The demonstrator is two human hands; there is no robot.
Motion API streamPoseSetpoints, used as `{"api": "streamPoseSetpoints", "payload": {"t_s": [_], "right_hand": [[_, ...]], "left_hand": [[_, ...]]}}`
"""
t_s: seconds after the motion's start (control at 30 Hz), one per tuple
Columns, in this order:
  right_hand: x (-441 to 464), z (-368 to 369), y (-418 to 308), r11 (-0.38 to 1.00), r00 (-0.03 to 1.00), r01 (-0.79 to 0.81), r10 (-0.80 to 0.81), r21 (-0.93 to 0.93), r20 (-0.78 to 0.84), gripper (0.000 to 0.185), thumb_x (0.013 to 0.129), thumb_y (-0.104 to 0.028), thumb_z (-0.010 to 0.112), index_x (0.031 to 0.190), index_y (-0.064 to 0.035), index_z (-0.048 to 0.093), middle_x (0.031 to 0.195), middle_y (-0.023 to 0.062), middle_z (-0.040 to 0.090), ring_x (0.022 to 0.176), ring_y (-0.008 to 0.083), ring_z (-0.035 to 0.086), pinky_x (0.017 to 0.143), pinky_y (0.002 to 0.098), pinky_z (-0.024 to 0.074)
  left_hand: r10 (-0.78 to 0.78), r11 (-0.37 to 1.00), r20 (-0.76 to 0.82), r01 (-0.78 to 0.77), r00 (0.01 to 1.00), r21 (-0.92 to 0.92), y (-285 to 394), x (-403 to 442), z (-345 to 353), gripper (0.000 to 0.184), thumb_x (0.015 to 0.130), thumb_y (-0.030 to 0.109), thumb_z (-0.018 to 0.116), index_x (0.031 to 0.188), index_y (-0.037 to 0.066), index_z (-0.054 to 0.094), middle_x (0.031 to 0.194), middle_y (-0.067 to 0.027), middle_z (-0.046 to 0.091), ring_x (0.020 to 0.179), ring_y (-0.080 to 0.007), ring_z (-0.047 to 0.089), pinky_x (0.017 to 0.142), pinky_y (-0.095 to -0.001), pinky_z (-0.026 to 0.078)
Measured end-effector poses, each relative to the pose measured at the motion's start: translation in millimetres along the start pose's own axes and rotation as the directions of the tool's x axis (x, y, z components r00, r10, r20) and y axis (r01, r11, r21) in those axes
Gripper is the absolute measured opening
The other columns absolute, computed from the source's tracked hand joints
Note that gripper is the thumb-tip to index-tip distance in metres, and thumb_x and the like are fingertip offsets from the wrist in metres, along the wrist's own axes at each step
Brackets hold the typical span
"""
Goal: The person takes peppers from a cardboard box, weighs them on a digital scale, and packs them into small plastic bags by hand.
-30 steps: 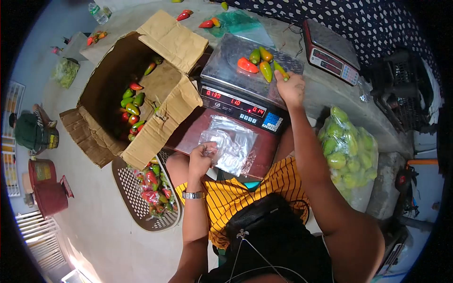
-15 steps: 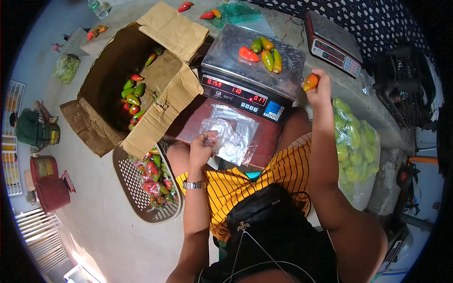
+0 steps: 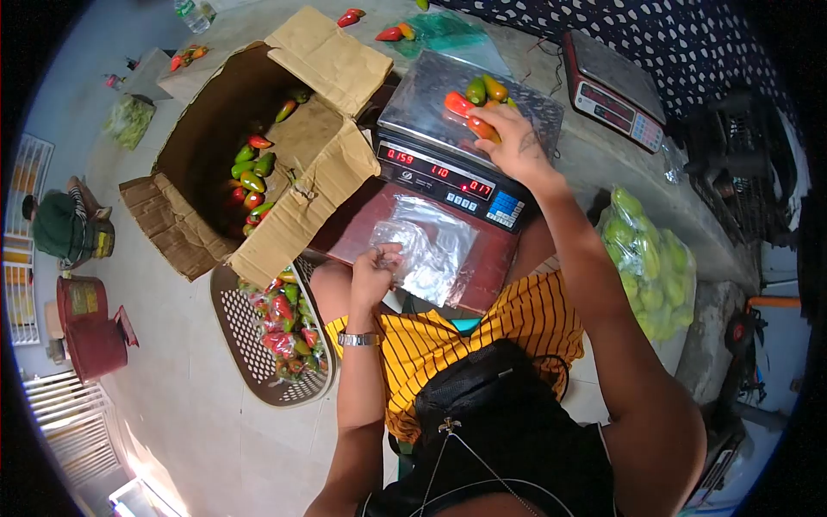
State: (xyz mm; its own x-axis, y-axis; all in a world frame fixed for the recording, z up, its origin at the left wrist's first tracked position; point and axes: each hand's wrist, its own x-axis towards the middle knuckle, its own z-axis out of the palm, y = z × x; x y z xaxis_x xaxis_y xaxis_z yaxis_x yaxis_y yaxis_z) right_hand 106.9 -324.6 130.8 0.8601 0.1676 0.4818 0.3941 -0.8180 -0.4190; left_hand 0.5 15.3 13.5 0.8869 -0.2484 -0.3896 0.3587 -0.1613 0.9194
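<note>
Over a silver metal scale (image 3: 431, 95), the right hand (image 3: 519, 148) is gripping an orange-red tapered pepper (image 3: 481, 129) beneath its fingers; the left hand (image 3: 376, 272) is pinching clear plastic bags (image 3: 435, 252).

Scale (image 3: 422, 99): silver plate (image 3: 431, 73), black panel (image 3: 413, 178), red digits (image 3: 401, 158), blue keypad (image 3: 505, 209). Peppers (image 3: 476, 90): red, green, orange. Box (image 3: 336, 56): brown. Basket (image 3: 237, 340): beige-grey. Watch (image 3: 359, 339): silver. Shorts (image 3: 405, 345): yellow with black stripes. Cloth (image 3: 672, 26): dark with white blotches. Second scale (image 3: 616, 73): red and grey. Sheet (image 3: 452, 34): translucent green. Table (image 3: 340, 233): maroon. Tub (image 3: 83, 345): dark red.
</note>
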Motion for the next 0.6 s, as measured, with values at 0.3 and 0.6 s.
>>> {"api": "streamPoseSetpoints", "payload": {"t_s": [0.3, 0.6], "right_hand": [[-9.1, 7.8, -12.9, 0.991, 0.993, -0.086, 0.094, -0.103, 0.074, 0.051, 0.077, 0.005, 0.07, 0.126, -0.0073, 0.06, 0.116, 0.0166, 0.056, 0.116, 0.0393, 0.056, 0.097, 0.0461, 0.0473], [-20.0, 1.9, -18.6, 0.987, 0.987, -0.145, 0.149, -0.074, 0.063, 0.05, 0.077, 0.0, 0.076, 0.123, -0.008, 0.061, 0.119, 0.0153, 0.056, 0.119, 0.0379, 0.055, 0.101, 0.0438, 0.0463]], "left_hand": [[0.015, 1.0, 0.0, -0.015, 1.0, 0.025, -10.9, 4.7, 0.1, 0.032, 0.092, -0.009, 0.059, 0.121, -0.002, 0.068, 0.103, -0.0061, 0.069, 0.064, -0.0101, 0.061, 0.05, -0.0247, 0.048], [0.005, 1.0, 0.011, -0.005, 1.0, 0.004, -1.2, 0.8, 0.7, 0.035, 0.09, -0.012, 0.055, 0.121, -0.003, 0.067, 0.101, -0.0052, 0.067, 0.066, -0.0121, 0.064, 0.051, -0.0246, 0.048]]}}
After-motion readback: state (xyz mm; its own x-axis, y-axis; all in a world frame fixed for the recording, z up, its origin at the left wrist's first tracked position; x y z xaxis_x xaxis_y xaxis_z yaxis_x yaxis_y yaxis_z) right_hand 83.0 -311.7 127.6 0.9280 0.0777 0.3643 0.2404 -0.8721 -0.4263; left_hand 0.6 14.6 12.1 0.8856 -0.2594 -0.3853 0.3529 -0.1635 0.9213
